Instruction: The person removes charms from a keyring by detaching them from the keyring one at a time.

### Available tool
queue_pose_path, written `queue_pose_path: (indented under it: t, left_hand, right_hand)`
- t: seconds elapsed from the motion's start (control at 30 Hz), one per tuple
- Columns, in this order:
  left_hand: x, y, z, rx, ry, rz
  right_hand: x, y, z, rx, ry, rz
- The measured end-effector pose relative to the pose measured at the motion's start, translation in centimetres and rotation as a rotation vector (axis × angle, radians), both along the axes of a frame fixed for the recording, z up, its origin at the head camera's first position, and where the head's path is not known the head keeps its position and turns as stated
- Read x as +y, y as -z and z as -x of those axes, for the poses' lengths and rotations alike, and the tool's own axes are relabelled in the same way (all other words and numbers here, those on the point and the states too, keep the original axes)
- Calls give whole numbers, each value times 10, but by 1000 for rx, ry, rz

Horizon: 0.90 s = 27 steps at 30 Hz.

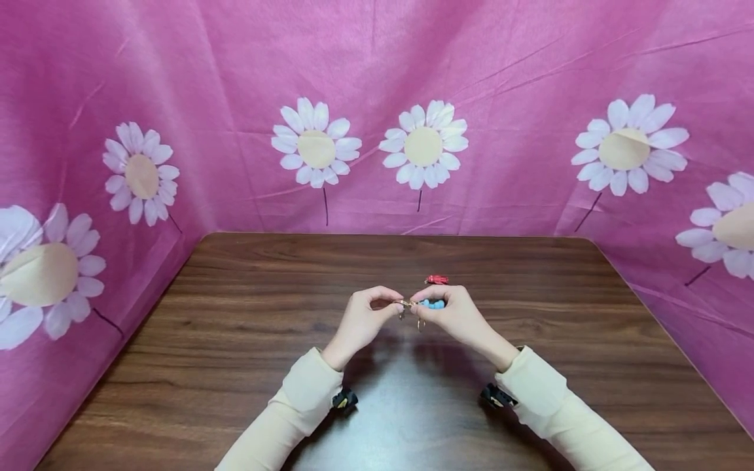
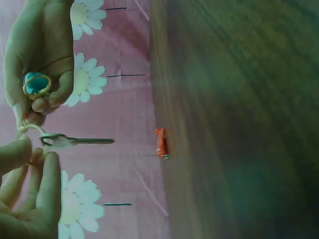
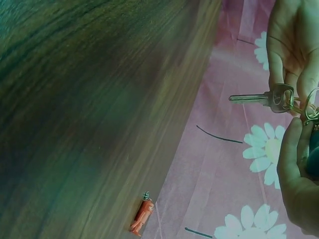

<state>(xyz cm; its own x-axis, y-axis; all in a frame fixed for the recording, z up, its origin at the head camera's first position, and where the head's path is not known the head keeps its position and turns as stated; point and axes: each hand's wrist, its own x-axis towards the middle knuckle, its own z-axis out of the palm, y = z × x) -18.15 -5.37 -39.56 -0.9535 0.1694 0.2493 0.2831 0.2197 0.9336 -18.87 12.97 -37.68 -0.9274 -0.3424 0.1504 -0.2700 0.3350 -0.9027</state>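
Note:
Both hands meet above the middle of the table. My left hand [image 1: 360, 322] pinches a gold key ring [image 2: 33, 127] between thumb and fingers. A metal key [image 3: 255, 97] hangs from that ring, its blade pointing down toward the table. My right hand [image 1: 462, 318] pinches the gold metal end of a light blue keychain charm [image 1: 434, 304] right beside the key ring. In the left wrist view the charm's gold loop and blue body [image 2: 35, 86] show against the right palm. Whether the charm's clasp is linked to the ring is too small to tell.
A small red figure-shaped charm [image 1: 437, 280] with a metal end lies on the brown wooden table [image 1: 265, 275], just beyond the right hand. Pink cloth [image 1: 371, 59] printed with white daisies hangs around the back and sides. Black wrist cameras [image 1: 498, 396] sit at the cuffs.

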Motion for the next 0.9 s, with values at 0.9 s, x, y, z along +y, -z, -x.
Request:
queue_pose_path:
  t: [0.9]
  left_hand:
    - [11, -4, -7, 176, -92, -119]
  right_hand:
    - [5, -7, -7, -46, 38, 149]
